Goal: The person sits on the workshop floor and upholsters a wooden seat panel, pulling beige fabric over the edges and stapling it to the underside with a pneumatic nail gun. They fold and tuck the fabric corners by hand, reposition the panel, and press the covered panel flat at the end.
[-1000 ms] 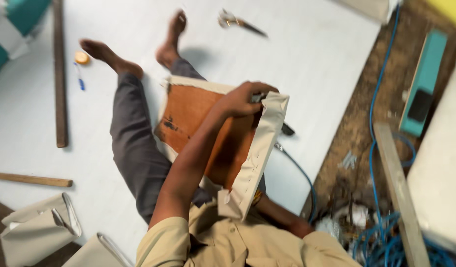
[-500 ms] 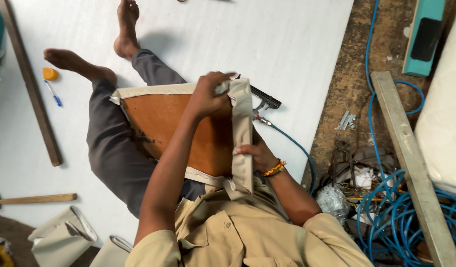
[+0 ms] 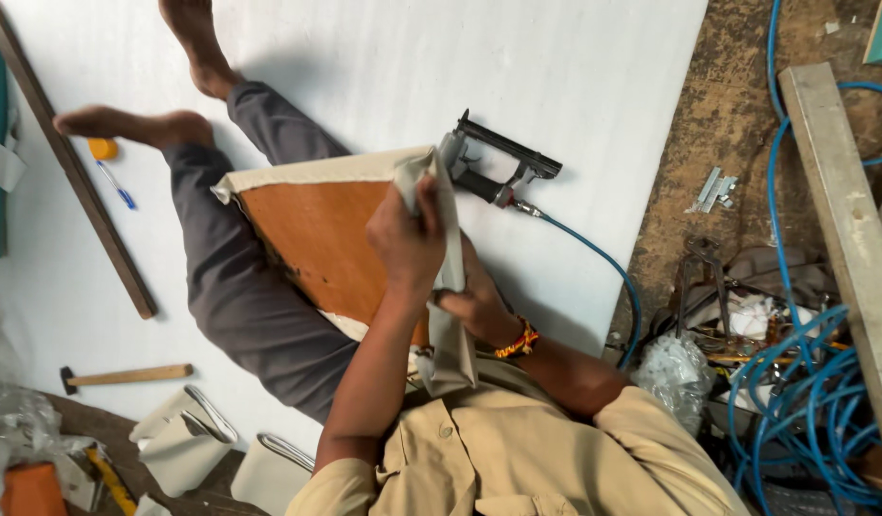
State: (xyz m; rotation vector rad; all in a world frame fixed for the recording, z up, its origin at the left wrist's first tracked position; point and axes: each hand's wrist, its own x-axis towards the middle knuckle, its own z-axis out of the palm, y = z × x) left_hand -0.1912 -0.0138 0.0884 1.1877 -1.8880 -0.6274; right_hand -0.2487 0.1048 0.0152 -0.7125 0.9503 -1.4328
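A brown wooden panel [image 3: 317,239] wrapped in beige fabric [image 3: 312,170] rests on my lap, across my grey trousers. My left hand [image 3: 408,234] pinches the fabric folded over the panel's right edge, near the top corner. My right hand [image 3: 472,308], with a bead bracelet at the wrist, grips the same fabric strip lower down from behind that edge. A black pneumatic stapler [image 3: 498,167] lies on the white sheet [image 3: 575,86] just past the panel's corner, touching neither hand.
A blue air hose [image 3: 603,268] runs from the stapler to coils [image 3: 804,382] at the right. A hammer [image 3: 126,376], a long wooden strip [image 3: 73,162] and fabric-covered pieces [image 3: 183,440] lie at the left. Staple strips [image 3: 713,186] and a wooden beam [image 3: 842,220] lie at the right.
My right hand has come up to the panel's edge. My left hand has slid down the folded fabric. The panel turned on my lap, and the stapler shows fully beside it.
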